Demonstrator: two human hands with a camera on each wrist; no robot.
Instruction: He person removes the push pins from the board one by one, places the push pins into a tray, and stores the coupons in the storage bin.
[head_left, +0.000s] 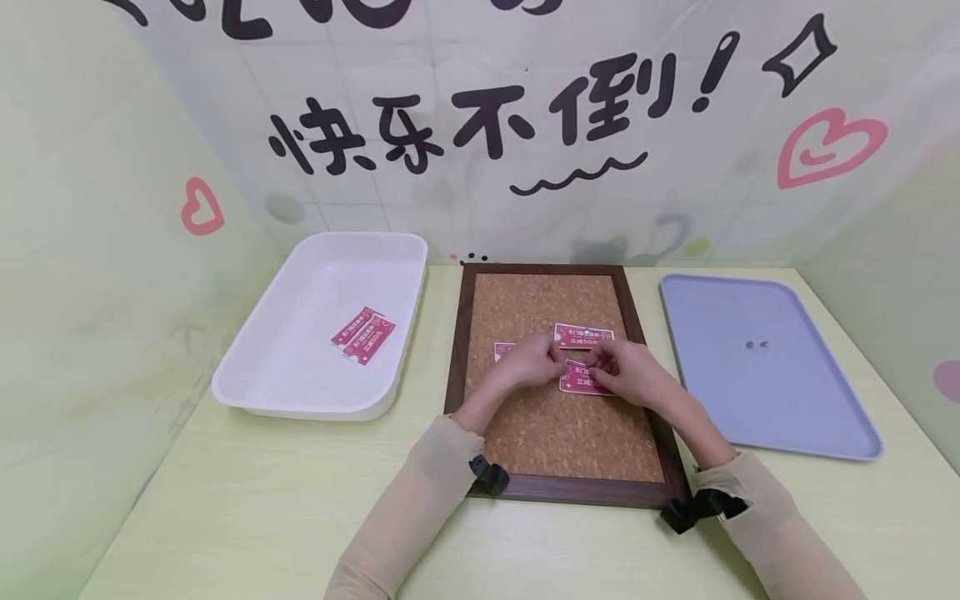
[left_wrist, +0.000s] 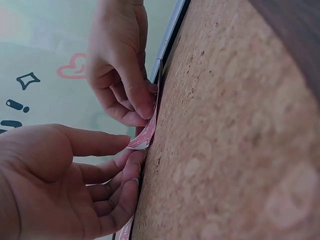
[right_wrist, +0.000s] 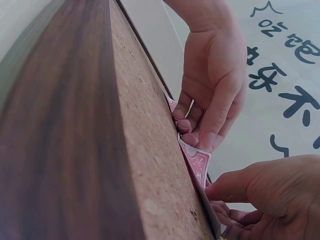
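A pink-and-white paper coupon (head_left: 573, 382) lies close over the cork board (head_left: 562, 442), tilted up from it in the wrist views. My left hand (head_left: 534, 360) pinches its left corner between thumb and fingers. At the other end, my right hand (head_left: 633, 372) grips the same coupon with thumb and curled fingers, hiding that end. Just above, a second coupon (head_left: 570, 338) lies on the cork. A third coupon (head_left: 503, 349) shows only partly beside my left hand, which covers the rest.
A deep white tray (head_left: 300, 392) stands to the left, with overlapping pink coupons (head_left: 367, 337) in it. To the right lies a shallow blue-lavender tray (head_left: 780, 400). A dark wooden frame (head_left: 570, 490) edges the cork board. Behind everything rises a printed wall sheet (head_left: 450, 208).
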